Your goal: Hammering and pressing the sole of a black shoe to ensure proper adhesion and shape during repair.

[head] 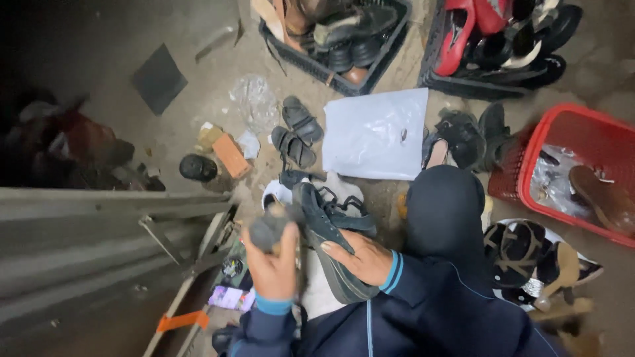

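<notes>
The right hand (362, 258) lies flat on a dark strappy sandal with a thick sole (331, 235) – fingers spread, pressing it down on the lap. The left hand (274, 261) is wrapped tight round a blurry dark tool (268, 230), just beside the sandal. A red plastic basket (529, 172) sits nearby.

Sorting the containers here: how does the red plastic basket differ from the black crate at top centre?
The red plastic basket is bright red and holds little: a brown sandal on clear plastic. The black crate is dark and packed with dark footwear. The basket lies right of the person's knee; the crate lies farther off. Both are mesh-walled and hold shoes.
</notes>
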